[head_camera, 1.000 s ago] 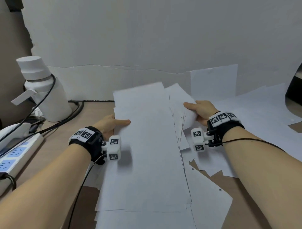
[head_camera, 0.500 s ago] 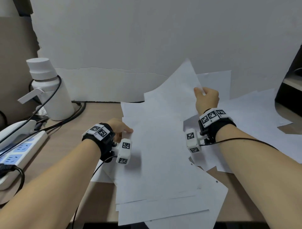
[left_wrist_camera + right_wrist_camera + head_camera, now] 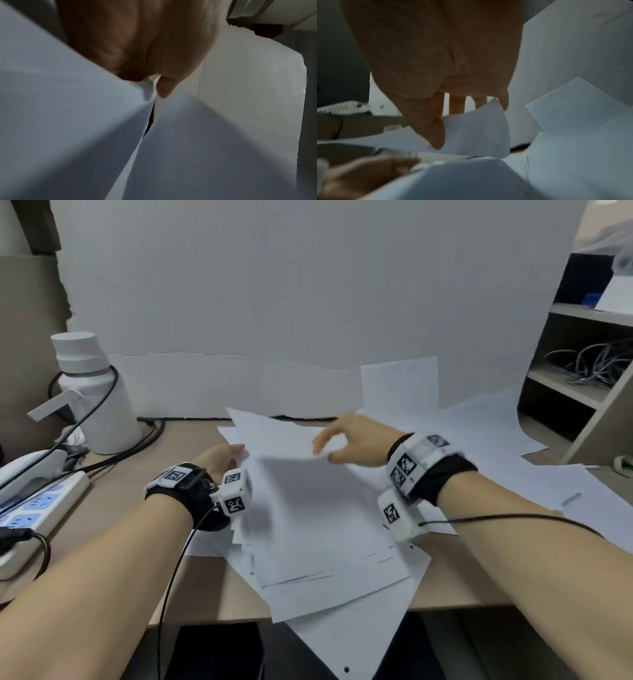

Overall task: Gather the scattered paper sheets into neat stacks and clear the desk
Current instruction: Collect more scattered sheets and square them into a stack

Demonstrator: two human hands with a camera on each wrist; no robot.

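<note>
A rough pile of white sheets (image 3: pixel 325 525) lies on the desk in front of me, its lowest sheets fanned out of line. My left hand (image 3: pixel 239 453) grips the pile's left edge; in the left wrist view the thumb (image 3: pixel 164 88) pinches paper (image 3: pixel 68 108). My right hand (image 3: pixel 323 448) holds one loose sheet (image 3: pixel 274 436) low over the far end of the pile. The right wrist view shows that sheet (image 3: pixel 476 129) caught between the thumb and fingers of the right hand (image 3: pixel 447 119).
More loose sheets (image 3: pixel 479 446) cover the desk at the right, and one (image 3: pixel 399 385) leans on the white back wall. A white bottle (image 3: pixel 96 395), a power strip (image 3: pixel 37 505) and cables sit at the left. A shelf unit (image 3: pixel 582 378) stands at the right. One sheet (image 3: pixel 342 638) hangs over the desk's front edge.
My right hand has brought its sheet from raised high at the right down and leftward over the pile. The left hand has stayed at the pile's left edge.
</note>
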